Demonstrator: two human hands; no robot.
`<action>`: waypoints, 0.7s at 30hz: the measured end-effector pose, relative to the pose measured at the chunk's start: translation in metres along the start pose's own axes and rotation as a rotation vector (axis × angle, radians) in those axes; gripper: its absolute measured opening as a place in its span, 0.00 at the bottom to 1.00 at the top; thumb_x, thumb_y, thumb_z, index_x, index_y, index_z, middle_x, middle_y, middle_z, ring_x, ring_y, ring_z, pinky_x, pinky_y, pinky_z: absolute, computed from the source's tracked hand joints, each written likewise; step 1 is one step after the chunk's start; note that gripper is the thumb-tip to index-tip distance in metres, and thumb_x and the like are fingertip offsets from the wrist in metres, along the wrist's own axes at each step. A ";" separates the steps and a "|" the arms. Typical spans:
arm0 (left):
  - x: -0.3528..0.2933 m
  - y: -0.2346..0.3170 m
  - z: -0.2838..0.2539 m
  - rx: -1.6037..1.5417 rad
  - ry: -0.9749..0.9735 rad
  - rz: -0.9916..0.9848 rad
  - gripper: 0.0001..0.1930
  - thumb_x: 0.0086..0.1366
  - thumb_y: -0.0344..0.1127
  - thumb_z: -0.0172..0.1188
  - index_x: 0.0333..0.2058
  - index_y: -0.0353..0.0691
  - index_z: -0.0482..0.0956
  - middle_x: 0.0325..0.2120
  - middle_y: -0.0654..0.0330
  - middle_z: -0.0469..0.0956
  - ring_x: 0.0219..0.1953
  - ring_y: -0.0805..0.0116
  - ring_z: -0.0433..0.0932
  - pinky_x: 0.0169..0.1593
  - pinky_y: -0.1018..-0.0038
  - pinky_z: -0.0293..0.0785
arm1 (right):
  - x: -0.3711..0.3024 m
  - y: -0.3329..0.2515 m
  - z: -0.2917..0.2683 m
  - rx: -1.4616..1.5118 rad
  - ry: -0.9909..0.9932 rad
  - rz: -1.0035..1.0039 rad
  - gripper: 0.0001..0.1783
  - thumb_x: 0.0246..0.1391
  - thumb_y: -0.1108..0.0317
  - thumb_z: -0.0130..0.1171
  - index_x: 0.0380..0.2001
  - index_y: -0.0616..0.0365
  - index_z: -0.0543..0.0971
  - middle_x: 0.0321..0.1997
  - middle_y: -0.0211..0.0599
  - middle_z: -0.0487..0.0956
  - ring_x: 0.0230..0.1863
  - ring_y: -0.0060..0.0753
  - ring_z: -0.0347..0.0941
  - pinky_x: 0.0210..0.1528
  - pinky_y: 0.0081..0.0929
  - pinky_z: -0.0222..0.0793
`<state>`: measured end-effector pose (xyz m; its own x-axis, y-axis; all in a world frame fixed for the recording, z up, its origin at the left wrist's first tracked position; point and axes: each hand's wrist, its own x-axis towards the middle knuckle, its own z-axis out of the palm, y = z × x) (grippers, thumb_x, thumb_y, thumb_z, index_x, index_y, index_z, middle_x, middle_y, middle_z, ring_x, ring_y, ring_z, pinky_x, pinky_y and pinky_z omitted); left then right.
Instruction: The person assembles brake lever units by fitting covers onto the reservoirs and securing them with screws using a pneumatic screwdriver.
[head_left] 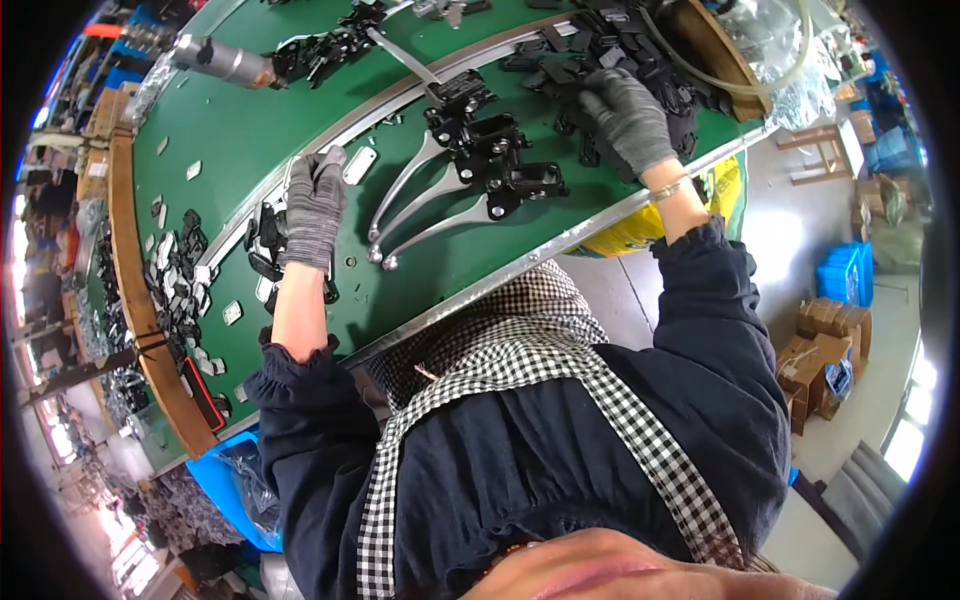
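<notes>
My left hand (316,208), in a grey knit glove, is closed, its fingers pinched together. A pale edge shows beside the fingers, but I cannot make out what they hold. Close by lies a small silver-white oval plate (360,166). My right hand (630,120), also gloved, reaches onto a pile of black flat pieces (575,70). Its fingers are bent down and together, and whatever is under the fingertips is hidden. Between my hands, three brake lever assemblies (497,180) lie side by side, with silver levers and black open-topped reservoirs.
The green bench (440,285) has a metal front edge and a metal rail (350,122) across it. Beyond the rail are more black lever parts (325,50) and a metal cylindrical tool (225,62). Small plates (180,275) heap at left by a wooden board (135,270).
</notes>
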<state>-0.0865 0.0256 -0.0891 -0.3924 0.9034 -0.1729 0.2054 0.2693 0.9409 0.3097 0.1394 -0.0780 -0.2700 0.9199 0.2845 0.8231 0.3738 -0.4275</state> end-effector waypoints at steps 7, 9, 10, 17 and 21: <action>-0.027 0.043 0.022 -0.352 -0.311 -0.028 0.15 0.68 0.46 0.55 0.36 0.40 0.83 0.21 0.69 0.73 0.18 0.82 0.66 0.19 0.83 0.58 | -0.002 -0.082 -0.024 0.724 -0.056 0.026 0.10 0.56 0.75 0.62 0.42 0.60 0.77 0.33 0.35 0.80 0.36 0.23 0.75 0.37 0.22 0.75; -0.032 0.054 0.037 -0.398 -0.276 0.014 0.14 0.69 0.43 0.55 0.38 0.38 0.83 0.25 0.66 0.77 0.19 0.82 0.66 0.21 0.86 0.61 | -0.004 -0.111 -0.020 0.728 -0.067 -0.162 0.10 0.54 0.74 0.63 0.41 0.59 0.78 0.33 0.36 0.80 0.37 0.24 0.76 0.38 0.23 0.75; -0.033 0.060 0.040 -0.275 -0.260 -0.008 0.14 0.70 0.42 0.56 0.42 0.37 0.82 0.29 0.63 0.81 0.22 0.81 0.72 0.23 0.87 0.68 | -0.004 -0.125 -0.015 0.718 -0.075 -0.262 0.10 0.53 0.74 0.65 0.40 0.59 0.80 0.33 0.36 0.80 0.38 0.27 0.77 0.40 0.24 0.75; -0.057 0.074 0.056 -0.458 -0.234 0.018 0.18 0.71 0.41 0.54 0.50 0.33 0.77 0.35 0.56 0.82 0.33 0.71 0.81 0.31 0.79 0.78 | -0.001 -0.165 0.007 0.660 0.028 -0.308 0.11 0.49 0.71 0.68 0.38 0.59 0.81 0.34 0.36 0.80 0.36 0.32 0.78 0.40 0.27 0.75; -0.061 0.070 0.055 -0.448 -0.316 0.162 0.16 0.72 0.41 0.51 0.45 0.33 0.77 0.34 0.56 0.82 0.33 0.73 0.82 0.32 0.78 0.79 | 0.000 -0.163 0.012 0.879 -0.235 -0.030 0.14 0.52 0.71 0.67 0.42 0.60 0.78 0.37 0.31 0.79 0.35 0.21 0.76 0.36 0.19 0.75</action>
<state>0.0009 0.0081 -0.0287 -0.0866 0.9958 -0.0305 -0.1868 0.0138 0.9823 0.1701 0.0799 -0.0185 -0.4590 0.8730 0.1648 0.1629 0.2650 -0.9504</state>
